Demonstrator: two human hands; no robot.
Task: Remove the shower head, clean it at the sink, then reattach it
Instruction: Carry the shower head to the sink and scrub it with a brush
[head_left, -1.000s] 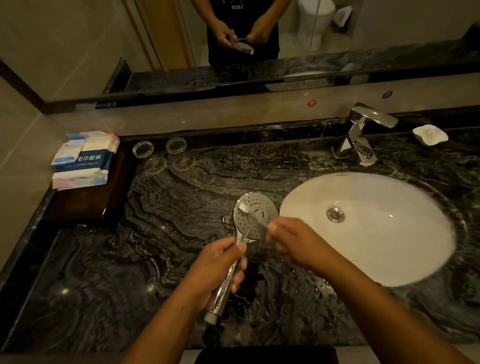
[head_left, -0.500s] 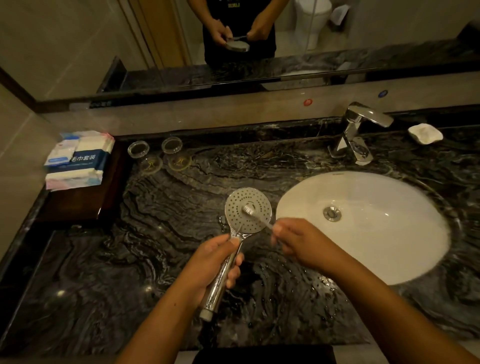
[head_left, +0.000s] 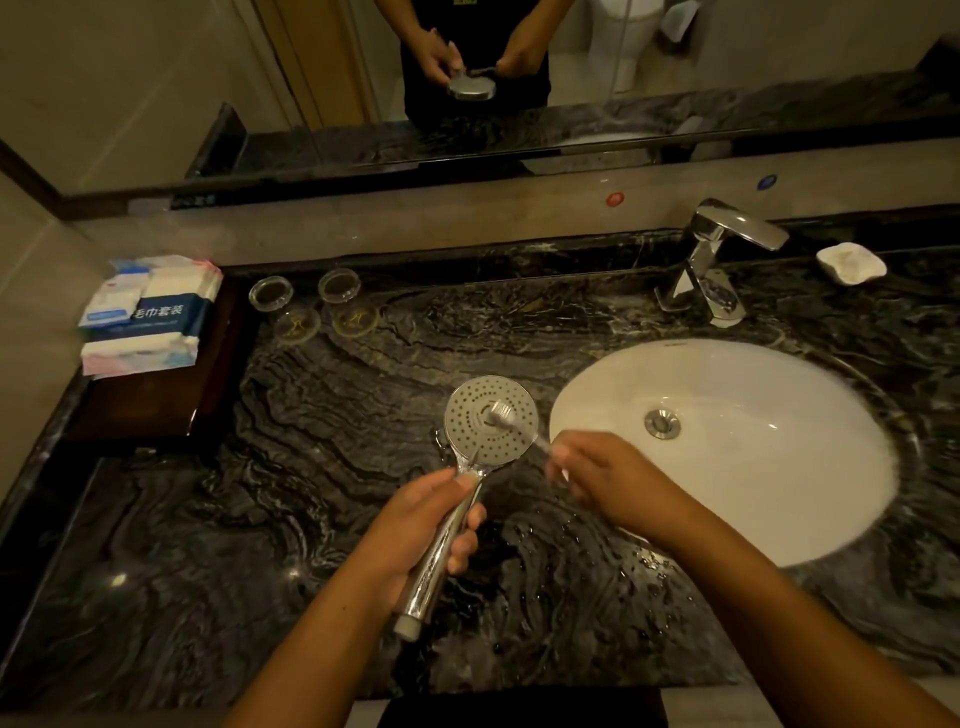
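Head view. Shower head (head_left: 472, 434) is held over the counter (head_left: 311, 519), just left of the sink (head_left: 769, 478). Long axis runs 7 to 1 o'clock, face turned upward. Handle is gripped by left hand (head_left: 421, 525). Toothbrush (head_left: 503, 413) is pinched by right hand (head_left: 608, 483), bristles on face. Packets (head_left: 150, 317) are stacked on tray (head_left: 156, 410) at 10 o'clock.

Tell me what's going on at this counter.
A person is cleaning a detached shower head at a dark marble counter. The left hand grips its chrome handle and holds it spray face up, just left of the white basin. The right hand holds a toothbrush with its bristles on the spray face. No water shows at the faucet, and the shower head is not yet reattached.
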